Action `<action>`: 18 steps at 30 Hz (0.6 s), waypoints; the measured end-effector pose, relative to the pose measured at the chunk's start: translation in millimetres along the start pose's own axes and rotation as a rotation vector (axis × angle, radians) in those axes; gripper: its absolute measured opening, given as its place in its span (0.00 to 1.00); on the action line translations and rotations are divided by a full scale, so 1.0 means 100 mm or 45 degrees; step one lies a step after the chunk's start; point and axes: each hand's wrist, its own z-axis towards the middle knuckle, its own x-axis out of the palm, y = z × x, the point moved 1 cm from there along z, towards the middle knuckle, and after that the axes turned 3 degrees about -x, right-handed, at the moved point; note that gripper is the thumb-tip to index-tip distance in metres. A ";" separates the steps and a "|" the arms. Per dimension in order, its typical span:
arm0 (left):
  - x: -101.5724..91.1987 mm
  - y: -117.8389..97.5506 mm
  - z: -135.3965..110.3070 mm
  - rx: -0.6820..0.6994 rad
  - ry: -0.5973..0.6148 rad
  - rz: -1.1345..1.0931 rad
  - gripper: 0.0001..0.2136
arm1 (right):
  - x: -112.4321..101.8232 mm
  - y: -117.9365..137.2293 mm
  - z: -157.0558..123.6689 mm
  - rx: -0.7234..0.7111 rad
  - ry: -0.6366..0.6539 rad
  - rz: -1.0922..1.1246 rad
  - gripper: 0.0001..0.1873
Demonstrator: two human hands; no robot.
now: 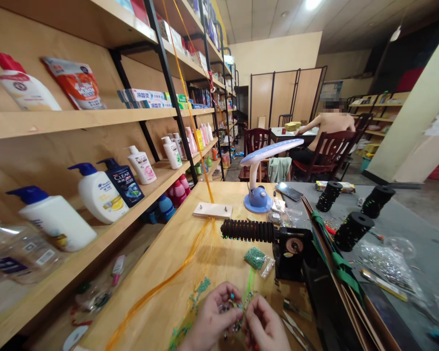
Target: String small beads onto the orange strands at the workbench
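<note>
Both hands meet low in the view, over the wooden table (161, 297). My left hand (214, 317) is closed with fingers curled around a bunch of small coloured beads (236, 319), some turquoise, some dark and shiny. My right hand (265, 324) pinches close beside it, at the lower end of bright green cord (250, 282); what sits between its fingertips is too small to tell. Loose teal beads (201, 287) lie left of the hands. Just above them rests a small clear bag of green beads (255, 258). A pair of scissors (295, 331) lies to the right.
Behind the hands stand a black ridged spindle (249, 231) on its holder and a blue desk lamp (256, 197). Orange threads (161, 280) run from a pale board (212, 210). Black rollers (354, 230) stand at right. Shelves of bottles (102, 192) line the left. A person (331, 124) sits farther back.
</note>
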 end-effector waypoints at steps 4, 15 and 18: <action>0.01 -0.01 -0.01 -0.012 -0.012 0.001 0.14 | 0.03 -0.02 0.00 -0.021 -0.097 0.002 0.29; -0.01 0.01 -0.01 0.001 -0.006 -0.006 0.13 | 0.04 -0.06 0.00 -0.040 -0.136 -0.039 0.30; 0.00 0.02 -0.01 0.002 -0.010 -0.007 0.13 | 0.04 -0.07 0.00 -0.044 -0.132 -0.047 0.30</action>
